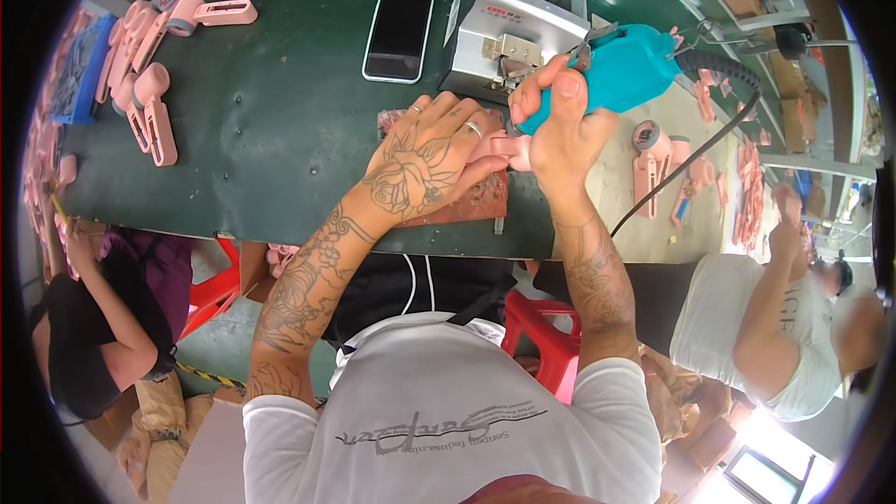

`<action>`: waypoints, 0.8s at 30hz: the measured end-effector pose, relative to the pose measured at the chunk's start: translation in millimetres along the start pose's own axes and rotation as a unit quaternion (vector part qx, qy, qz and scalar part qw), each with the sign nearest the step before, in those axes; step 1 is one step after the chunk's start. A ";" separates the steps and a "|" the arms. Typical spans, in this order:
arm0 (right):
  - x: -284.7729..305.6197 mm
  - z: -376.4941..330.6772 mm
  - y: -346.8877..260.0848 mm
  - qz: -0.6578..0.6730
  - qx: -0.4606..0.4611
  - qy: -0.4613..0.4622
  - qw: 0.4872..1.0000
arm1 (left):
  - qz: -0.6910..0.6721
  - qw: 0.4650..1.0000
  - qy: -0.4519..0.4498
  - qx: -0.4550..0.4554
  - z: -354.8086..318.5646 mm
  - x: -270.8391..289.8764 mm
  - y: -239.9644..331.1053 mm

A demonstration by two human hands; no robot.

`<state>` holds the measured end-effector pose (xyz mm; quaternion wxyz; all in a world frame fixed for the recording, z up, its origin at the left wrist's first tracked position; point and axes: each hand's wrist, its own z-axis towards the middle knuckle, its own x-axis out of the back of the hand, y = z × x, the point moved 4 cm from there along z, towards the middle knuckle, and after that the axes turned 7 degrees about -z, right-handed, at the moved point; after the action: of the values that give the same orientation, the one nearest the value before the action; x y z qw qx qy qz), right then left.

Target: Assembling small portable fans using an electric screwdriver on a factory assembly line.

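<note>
My right hand [567, 140] grips a teal electric screwdriver [621, 75], its body tilted up to the right and a black cord [723, 65] trailing from its rear. The tool's tip end points down at a pink plastic part [511, 151]. My left hand [429, 159] is closed over that part, pressing it on a worn reddish mat [467, 207]; most of the part is hidden beneath the fingers. Just beyond both hands stands a silver box-shaped machine [523, 14], which looks like a screw feeder.
A phone [399, 35] lies left of the machine. Several pink handheld-fan-like pieces [154, 112] lie at the left beside a blue bin [82, 70]; more pink pieces [653, 163] lie right. Co-workers sit at both sides [103, 317]. A red stool [546, 341] stands below the table.
</note>
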<state>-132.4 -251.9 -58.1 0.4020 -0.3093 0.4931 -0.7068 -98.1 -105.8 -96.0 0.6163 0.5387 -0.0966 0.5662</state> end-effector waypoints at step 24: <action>-7.2 16.2 -24.3 -0.016 0.029 0.046 0.998 | -0.053 0.998 0.014 -0.001 -7.2 5.1 -4.4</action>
<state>-121.8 -248.3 -30.2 0.3762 -0.2723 0.4850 -0.7410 -96.3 -96.3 -97.7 0.6475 0.5344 -0.0604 0.5399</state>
